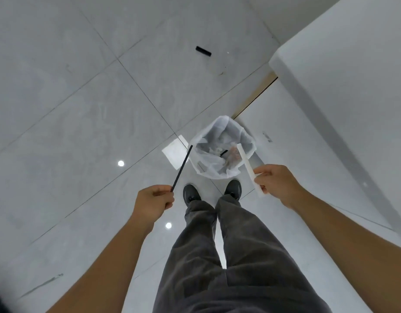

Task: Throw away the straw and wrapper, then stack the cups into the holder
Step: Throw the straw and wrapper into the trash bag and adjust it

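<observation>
Above the bin point(224, 147): straw and wrapper held.
Left hand point(153, 199) pinches the straw point(182, 168); right hand point(275, 182) pinches the wrapper point(248, 166); both point binward.

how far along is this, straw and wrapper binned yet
Not yet. Done: both items have been carried to the lined trash bin, which stands just past the shoes. In hand: the left hand pinches the black straw, and the right hand holds the white wrapper over the bin. Left: dropping both in, then stacking the cups; no cups or holder are in view.
</observation>
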The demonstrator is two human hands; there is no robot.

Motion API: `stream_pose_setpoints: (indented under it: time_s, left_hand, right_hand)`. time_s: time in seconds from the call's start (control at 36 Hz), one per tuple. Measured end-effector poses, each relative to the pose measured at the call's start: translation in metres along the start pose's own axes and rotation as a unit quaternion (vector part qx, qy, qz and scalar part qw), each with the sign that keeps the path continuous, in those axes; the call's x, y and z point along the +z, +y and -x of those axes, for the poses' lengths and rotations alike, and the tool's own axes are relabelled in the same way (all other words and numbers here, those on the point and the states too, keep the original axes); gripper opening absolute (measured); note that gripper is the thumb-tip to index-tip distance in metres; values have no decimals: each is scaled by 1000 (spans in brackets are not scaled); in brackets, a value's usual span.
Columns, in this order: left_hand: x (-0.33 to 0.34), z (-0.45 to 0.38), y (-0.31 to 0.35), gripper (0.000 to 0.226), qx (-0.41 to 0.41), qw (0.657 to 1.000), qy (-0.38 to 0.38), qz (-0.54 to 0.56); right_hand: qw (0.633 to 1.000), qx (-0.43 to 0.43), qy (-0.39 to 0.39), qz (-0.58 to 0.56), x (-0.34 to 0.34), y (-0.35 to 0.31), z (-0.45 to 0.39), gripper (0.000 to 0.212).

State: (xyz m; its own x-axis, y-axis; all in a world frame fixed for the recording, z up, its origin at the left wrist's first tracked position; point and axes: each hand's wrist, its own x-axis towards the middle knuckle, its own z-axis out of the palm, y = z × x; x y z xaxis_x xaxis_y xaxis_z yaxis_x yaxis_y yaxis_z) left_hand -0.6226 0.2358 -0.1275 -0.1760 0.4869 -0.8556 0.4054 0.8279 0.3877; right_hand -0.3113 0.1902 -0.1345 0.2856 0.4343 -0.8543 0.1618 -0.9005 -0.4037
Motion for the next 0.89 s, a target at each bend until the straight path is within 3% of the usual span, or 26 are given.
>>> stream_pose_setpoints:
  time_s: [0.19, 0.36, 0.5, 0.89]
  left_hand:
    - [29, -43, -22, 10, -36, 997, -17, -60]
    - [47, -92, -37, 19, -47, 994, -43, -93]
    - [73, -134, -54, 18, -64, 992, -57, -96]
    - [169, -233, -67, 16, -72, 994, -72, -50]
  right_hand:
    - [997, 21, -26, 63, 24, 26, -48, 29]
    - [996, 36, -30, 78, 33, 47, -86, 37]
    - [994, 37, -31, 100, 38, 67, -129, 30]
    - [997, 71, 7, 38, 83, 98, -251, 25]
